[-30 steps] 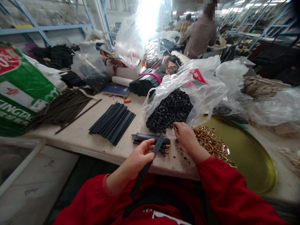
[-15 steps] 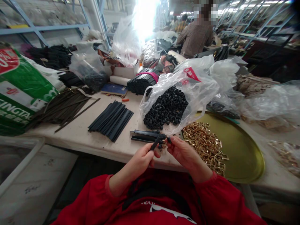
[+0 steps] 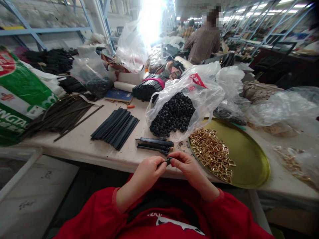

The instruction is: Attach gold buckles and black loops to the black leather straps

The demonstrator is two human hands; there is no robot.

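My left hand (image 3: pixel 149 168) is closed around a black strap (image 3: pixel 167 161), most of which its fingers hide. Pinched at the strap's end, my right hand (image 3: pixel 186 167) has a small black loop, largely covered by its fingertips. Both hands meet just above the table's front edge. Right behind them lies a short stack of black straps (image 3: pixel 154 144) with gold-coloured buckles at their right ends. A clear plastic bag (image 3: pixel 208 96) lies open beyond, spilling a heap of black loops (image 3: pixel 171 116).
To the right, a gold round tray (image 3: pixel 251 156) bears a pile of gold buckles (image 3: pixel 211 149). Flat black strips (image 3: pixel 115 128) lie left of centre, brown strips (image 3: pixel 67 114) farther left by a green bag (image 3: pixel 30 96). A person (image 3: pixel 203 43) stands in the background.
My hands have come together and dropped slightly; the right hand's small black loop is now at the strap's end. The strap has tilted from pointing up to lying nearly level.
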